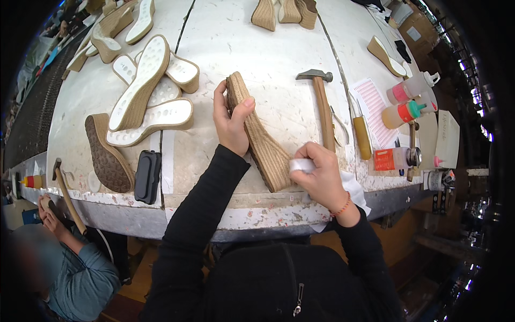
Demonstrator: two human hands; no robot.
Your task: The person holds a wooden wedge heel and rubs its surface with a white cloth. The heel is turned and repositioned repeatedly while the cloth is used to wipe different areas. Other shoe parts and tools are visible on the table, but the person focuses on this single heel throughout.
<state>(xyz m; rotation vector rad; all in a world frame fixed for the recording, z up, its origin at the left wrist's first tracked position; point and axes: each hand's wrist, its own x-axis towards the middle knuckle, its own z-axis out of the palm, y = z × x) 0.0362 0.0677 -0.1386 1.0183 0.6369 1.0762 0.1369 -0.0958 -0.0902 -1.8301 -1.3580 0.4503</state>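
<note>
My left hand [233,121] grips the front part of a wedge shoe sole [258,134] wrapped in tan braided rope, tilted on its side above the table. Its dark tread faces left, and the thick heel end points toward me. In my right hand [323,177] is a bunched white cloth [302,166], pinched between curled fingers against the rope side at the heel. More white cloth [355,192] hangs below that hand over the table's front edge. Right of the sole lies a hammer [323,104] with a wooden handle.
Left, several wedge soles [147,86] are piled beside a black case [148,177] and a second hammer [67,196]. Right, a yellow-handled awl [361,134], glue bottles [399,114] and a printed sheet [374,110] lie together. A co-worker's hands [51,217] are at the lower left.
</note>
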